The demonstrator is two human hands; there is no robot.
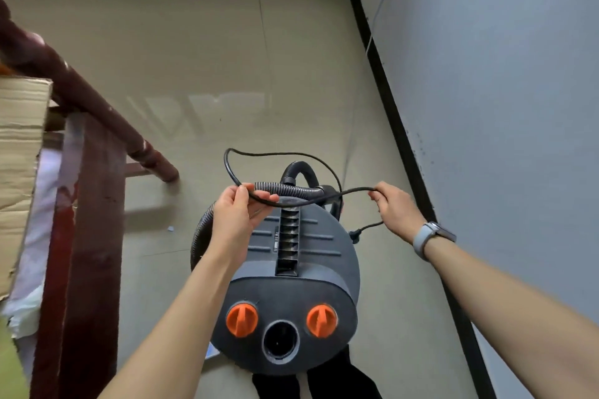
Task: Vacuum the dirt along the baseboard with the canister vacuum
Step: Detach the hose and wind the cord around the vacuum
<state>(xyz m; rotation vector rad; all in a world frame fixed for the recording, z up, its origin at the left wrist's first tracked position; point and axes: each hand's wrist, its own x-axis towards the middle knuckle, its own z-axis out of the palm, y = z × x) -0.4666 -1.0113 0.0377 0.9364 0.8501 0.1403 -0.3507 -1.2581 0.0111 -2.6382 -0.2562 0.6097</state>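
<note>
A dark grey canister vacuum (301, 272) with two orange knobs (241, 319) and a round port stands on the floor below me. Its ribbed hose (275, 187) curls over the top and down the left side. My left hand (236, 214) pinches the black power cord (304, 201) above the canister. My right hand (393, 209), with a grey watch on the wrist, grips the same cord further right. The cord's plug (355, 234) dangles below that hand. A black baseboard (389, 100) runs along the right wall and the far wall.
A dark red wooden chair or frame (97, 126) stands at the left, one leg touching the floor near the vacuum. Cardboard (19, 152) leans at the far left. The beige floor (227, 68) stretches toward the corner. Dark cloth (324, 382) lies under the canister.
</note>
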